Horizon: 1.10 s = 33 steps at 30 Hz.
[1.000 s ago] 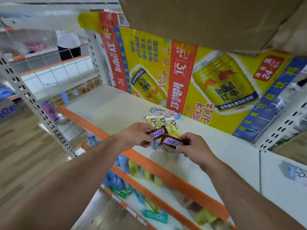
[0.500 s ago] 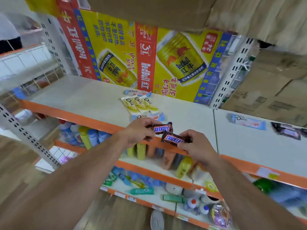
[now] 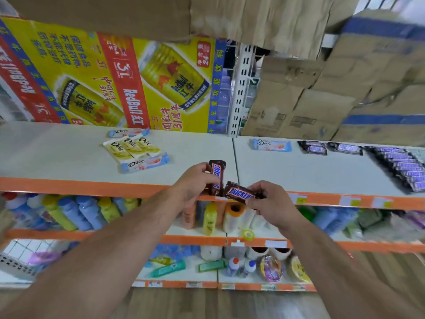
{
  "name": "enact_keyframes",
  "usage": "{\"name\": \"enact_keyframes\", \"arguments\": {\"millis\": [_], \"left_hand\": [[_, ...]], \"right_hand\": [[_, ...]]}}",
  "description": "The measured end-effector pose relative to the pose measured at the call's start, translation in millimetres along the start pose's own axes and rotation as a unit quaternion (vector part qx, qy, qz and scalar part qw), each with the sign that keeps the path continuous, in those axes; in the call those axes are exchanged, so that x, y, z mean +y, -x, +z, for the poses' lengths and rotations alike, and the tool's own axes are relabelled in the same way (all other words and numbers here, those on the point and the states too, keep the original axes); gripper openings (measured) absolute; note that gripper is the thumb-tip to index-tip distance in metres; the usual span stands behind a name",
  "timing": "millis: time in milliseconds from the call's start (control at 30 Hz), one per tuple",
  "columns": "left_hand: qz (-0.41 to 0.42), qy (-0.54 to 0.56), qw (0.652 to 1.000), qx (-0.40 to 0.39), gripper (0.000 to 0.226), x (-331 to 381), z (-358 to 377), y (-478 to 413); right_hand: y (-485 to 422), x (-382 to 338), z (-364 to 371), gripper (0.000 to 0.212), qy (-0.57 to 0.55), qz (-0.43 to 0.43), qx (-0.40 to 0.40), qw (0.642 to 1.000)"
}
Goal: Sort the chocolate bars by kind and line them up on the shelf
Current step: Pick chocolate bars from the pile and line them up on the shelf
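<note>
Hard to make out: the row of dark bars [image 3: 400, 169] at 3 o'clock from the hands is blurred and cut off by the frame edge, and its lettering is unreadable.
Hidden: curled fingers cover the left side of one held bar and the right end of the other.
Left hand [image 3: 195, 183]: fingers and thumb wrap the upright Snickers bar [image 3: 216, 173], stood on end above the shelf's front lip.
Right hand [image 3: 273, 203]: pinches the tilted Snickers bar [image 3: 240, 192] by its right end. Its free end sits just beside the upright bar's foot, and I cannot tell if they touch.
Shelf [image 3: 69, 155]: flat pale boards with an orange lip and a panel seam at 12 o'clock. There is bare board either side of the seam.
Yellow Dove bars [image 3: 132, 146]: three glossy wrappers side by side at 10 o'clock.
Blue Dove bar [image 3: 145, 164]: touching their near end.
Far Dove bar [image 3: 271, 145]: alone at 1 o'clock.
Loose dark bars [image 3: 315, 147]: two at 2 o'clock.
Backing: the printed Red Bull carton [image 3: 115, 84] at 11 o'clock and the creased cardboard boxes [image 3: 322, 100] at 1 o'clock.
</note>
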<state>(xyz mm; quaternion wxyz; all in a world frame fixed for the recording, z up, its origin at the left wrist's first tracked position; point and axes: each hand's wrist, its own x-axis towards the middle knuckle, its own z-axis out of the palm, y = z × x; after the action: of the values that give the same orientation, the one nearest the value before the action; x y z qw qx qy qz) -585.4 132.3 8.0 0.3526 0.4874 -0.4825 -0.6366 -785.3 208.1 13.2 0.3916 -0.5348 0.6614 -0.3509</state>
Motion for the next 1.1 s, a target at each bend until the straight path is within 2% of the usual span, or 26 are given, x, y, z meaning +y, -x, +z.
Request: {"name": "enact_keyframes", "arguments": {"millis": [167, 400, 600, 767, 900, 1033, 1100], "left_hand": [[0.029, -0.078, 0.996, 0.019, 0.023, 3, 57, -22], [0.078, -0.076, 0.994, 0.012, 0.049, 2, 155, -43], [0.105, -0.098, 0.989, 0.034, 0.04, 2, 214, -62], [0.089, -0.08, 0.992, 0.028, 0.035, 3, 240, -78], [0.054, -0.026, 0.998, 0.004, 0.025, 6, 248, -102], [0.046, -0.003, 0.999, -0.023, 0.047, 8, 248, -131], [0.051, -0.007, 0.997, -0.05, 0.05, 10, 249, -150]], "right_hand": [[-2, 26, -58, 0.018, -0.005, -0.002, 0.013, 1.0], [-14, 68, -142, 0.018, -0.007, -0.002, 0.019, 1.0], [-31, 98, -200, 0.015, -0.008, 0.012, 0.016, 1.0], [-48, 113, -221, 0.017, 0.005, 0.024, 0.031, 0.999], [-68, 120, -229, 0.017, -0.01, 0.046, 0.048, 0.998], [-88, 122, -235, 0.017, -0.01, 0.056, 0.056, 0.997], [-103, 122, -240, 0.017, -0.012, 0.069, 0.062, 0.996]]}}
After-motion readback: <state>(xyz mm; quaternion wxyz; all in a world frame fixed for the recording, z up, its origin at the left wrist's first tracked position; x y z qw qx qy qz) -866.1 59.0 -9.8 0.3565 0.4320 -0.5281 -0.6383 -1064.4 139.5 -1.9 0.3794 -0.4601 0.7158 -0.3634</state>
